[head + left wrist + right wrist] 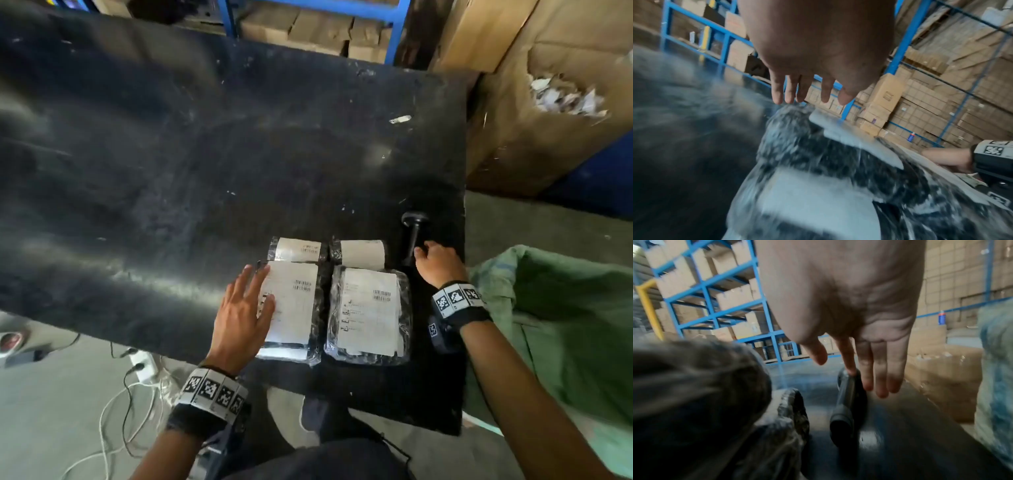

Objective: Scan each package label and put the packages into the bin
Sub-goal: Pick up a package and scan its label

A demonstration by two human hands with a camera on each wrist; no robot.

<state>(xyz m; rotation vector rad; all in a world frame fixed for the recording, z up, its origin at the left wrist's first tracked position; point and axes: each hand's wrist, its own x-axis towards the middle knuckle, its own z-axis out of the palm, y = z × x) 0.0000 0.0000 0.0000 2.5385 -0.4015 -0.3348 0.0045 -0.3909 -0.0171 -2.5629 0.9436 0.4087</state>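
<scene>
Four black plastic-wrapped packages with white labels lie near the front of the black table (pixel 205 154). The left large package (pixel 298 315) has a small one (pixel 296 249) behind it; the right large package (pixel 370 315) has another small one (pixel 359 254) behind it. My left hand (pixel 250 294) is spread flat over the left large package's label, fingers straight; the left wrist view shows the hand (pixel 809 91) just above the blurred package (pixel 813 194). A black handheld scanner (pixel 412 236) lies right of the packages. My right hand (pixel 432 257) reaches its handle; in the right wrist view the straight fingers (pixel 879 373) touch the scanner (pixel 846 404).
A green sack-like bin (pixel 565 308) sits low at the right of the table. A large cardboard box (pixel 534 137) with paper scraps stands behind it. Blue shelving (pixel 394 20) with cartons lines the back. Cables and a power strip (pixel 142 363) lie on the floor at the left.
</scene>
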